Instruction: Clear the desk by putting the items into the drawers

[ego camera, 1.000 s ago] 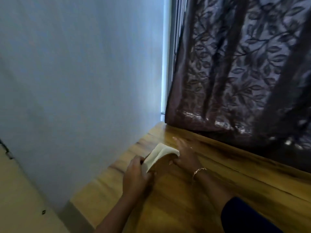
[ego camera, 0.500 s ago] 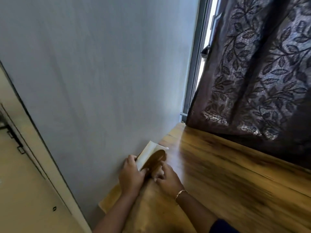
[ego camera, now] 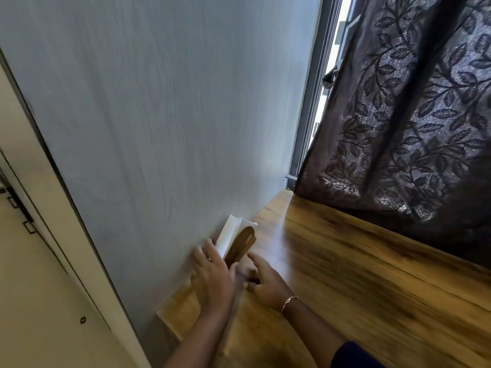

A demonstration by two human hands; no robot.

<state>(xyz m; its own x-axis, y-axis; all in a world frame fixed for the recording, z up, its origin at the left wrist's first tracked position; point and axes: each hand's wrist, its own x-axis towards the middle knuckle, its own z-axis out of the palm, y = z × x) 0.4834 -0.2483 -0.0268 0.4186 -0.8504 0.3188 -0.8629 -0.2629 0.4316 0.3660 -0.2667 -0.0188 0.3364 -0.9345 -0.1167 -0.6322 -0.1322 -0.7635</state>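
Both hands meet at the far-left edge of the desk (ego camera: 358, 274), hard vs. the grey wall (ego camera: 159, 128). Just ahead of the fingertips stands the wooden holder (ego camera: 243, 245) w/ a wad of white paper (ego camera: 229, 232) in it, upright. The paper side is touching or nearly touching the wall; can't tell which. L hand (ego camera: 212, 277) wraps it from the wall side, fingers behind the paper and thumb round the near face, prob. so the sheets stay pinched in when it's lifted. It's blurred, so grip detail is approx. R hand (ego camera: 268, 282), bracelet (ego camera: 289, 301) at the wrist, sits low at the holder's foot w/ forefinger reaching to the base and other fingers curled. Whether it grips or only steadies, can't tell. Judgement: pick-up step, holder not clearly off the desk yet. No open drawer in view; the cabinet fronts (ego camera: 53, 301) left of the L hand may be them, unsure. Next needs a lift clear of the wall w/o spilling paper. Curtain (ego camera: 411, 128) hangs well right of the R hand.
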